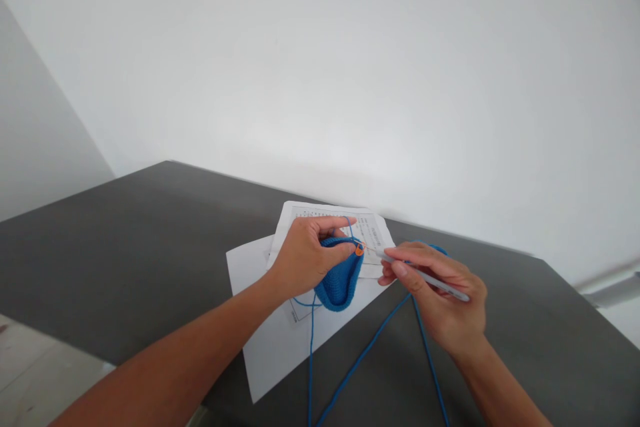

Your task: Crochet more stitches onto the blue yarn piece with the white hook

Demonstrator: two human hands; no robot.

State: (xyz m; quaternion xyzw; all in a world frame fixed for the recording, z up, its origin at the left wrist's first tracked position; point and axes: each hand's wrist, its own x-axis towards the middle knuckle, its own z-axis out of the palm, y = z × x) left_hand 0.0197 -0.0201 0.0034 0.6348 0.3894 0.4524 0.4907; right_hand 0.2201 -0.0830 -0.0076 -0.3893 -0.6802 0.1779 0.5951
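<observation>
My left hand (307, 250) pinches the upper rim of a blue crochet piece (339, 283), a hollow cup-like shape. Its index finger points out to the right with a loop of blue yarn (350, 227) over it. An orange stitch marker (359, 249) hangs at the rim, just past the left thumb. In my right hand (440, 287) is a crochet hook (435, 280) with a pale grey handle, held like a pen. The hook's thin tip reaches the rim near the marker; whether it sits inside a stitch is too small to tell.
Printed sheets of paper (273, 347) lie under the work on a dark grey table (165, 253). Strands of blue yarn (367, 350) run down toward the table's near edge, and more yarn (437, 249) shows behind my right hand. A white wall (320, 80) rises behind the table.
</observation>
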